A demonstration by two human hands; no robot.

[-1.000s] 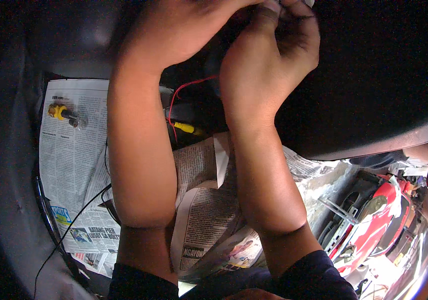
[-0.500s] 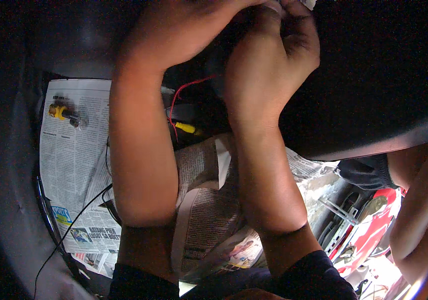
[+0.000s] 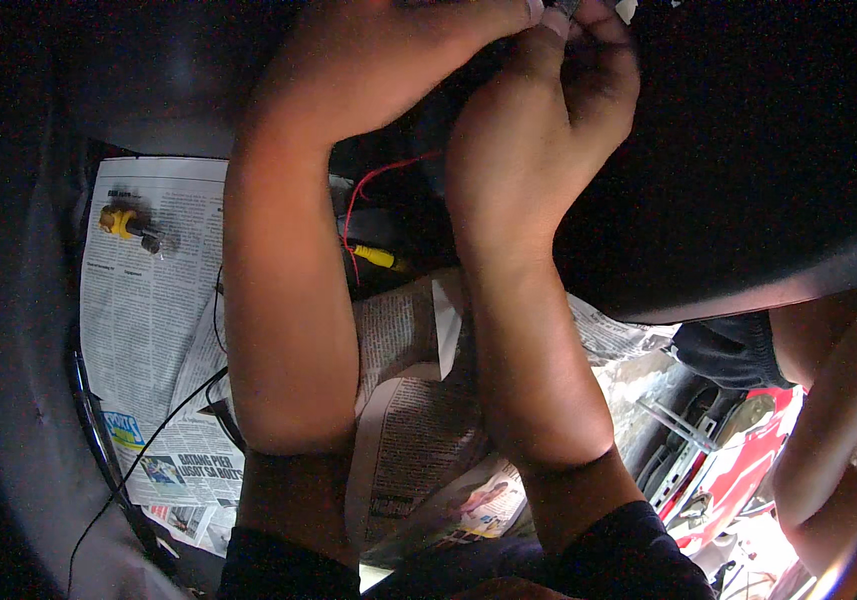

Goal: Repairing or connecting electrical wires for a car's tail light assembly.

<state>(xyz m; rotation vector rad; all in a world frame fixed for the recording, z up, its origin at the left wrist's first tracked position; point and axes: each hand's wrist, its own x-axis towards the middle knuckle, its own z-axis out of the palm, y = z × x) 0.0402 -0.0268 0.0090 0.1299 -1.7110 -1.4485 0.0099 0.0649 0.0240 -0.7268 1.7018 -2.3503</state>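
Both my hands are raised to the top edge, fingertips close together. My right hand (image 3: 538,130) is closed, thumb and fingers pinching a small dark piece (image 3: 570,7), too cut off to name. My left hand (image 3: 408,50) reaches across from the left, its thumb tip by that same piece. The rest of its fingers lie beyond the top edge or in shadow. Below, between my forearms, hang a thin red wire (image 3: 353,205) and a yellow cable plug (image 3: 376,257).
Newspaper sheets (image 3: 148,310) cover the area at left and below my arms. A stubby yellow-and-dark piece (image 3: 128,225) lies on them. A thin black cable (image 3: 153,435) crosses the lower left. A dark curved panel (image 3: 748,240) overhangs at right. Another person's bare limbs (image 3: 828,440) show beyond it.
My hands have shifted slightly at the top edge, and more of the small dark piece and the left thumb tip now shows. The other person's limb has moved a little left.
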